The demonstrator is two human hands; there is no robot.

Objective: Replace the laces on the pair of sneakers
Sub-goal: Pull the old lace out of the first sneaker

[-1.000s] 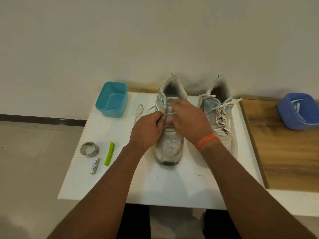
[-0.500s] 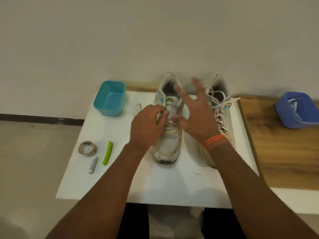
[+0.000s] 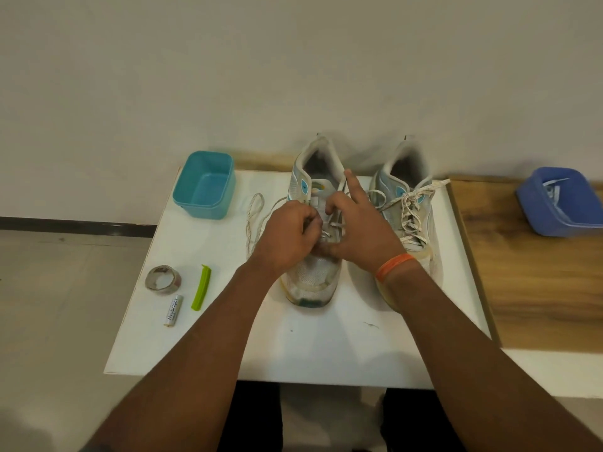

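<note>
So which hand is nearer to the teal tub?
Left. The left hand works the lace on the near shoe, closer to the teal tub; the right hand sits on that shoe's far side from the tub.

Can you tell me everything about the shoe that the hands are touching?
The left sneaker is white and grey mesh with light blue side patches and a dirty, yellowed toe. It stands upright on the white table, toe toward the person, heel by the wall. Its lace is partly undone and trails loose onto the table to the left. The left hand and right hand both rest on its laced middle, fingers at the lace.
</note>
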